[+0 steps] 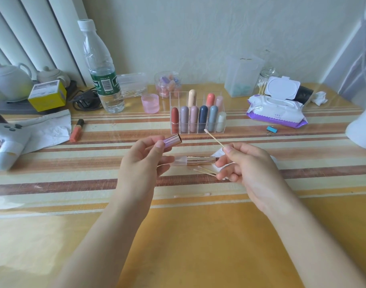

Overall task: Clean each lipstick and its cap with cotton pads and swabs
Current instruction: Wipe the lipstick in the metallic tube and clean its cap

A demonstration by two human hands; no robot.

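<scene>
Two bare forearms reach in from the near edge over the striped table [198,235]. The left hand [144,161] is curled round a cap [173,140], thumb on top and fingers beneath. The cap sticks out up and to the right of the fingers, its open mouth pointing right; it is a ribbed, metallic pink-lilac tube. The right hand [246,165] pinches a swab [214,138] between thumb and forefinger, its other fingers loosely curled. The swab is a pale wooden stick with a white cotton tip and slants up and left, the tip near the cap's mouth but apart from it. Between the hands and slightly farther off, a lipstick [198,160] lies on its side, its gold barrel toward the right and its clear end toward the left. Its right end rests on a white pad [219,151]. Spare swabs [205,171] lie just near of it, by the right fingers; whether those fingers hold them cannot be told. Another swab [190,195] lies nearer still. Farther back stands a clear organizer [196,113] of capped lipsticks, with a wipes pack [275,109] to the right and a bottle [101,69] to the left.
</scene>
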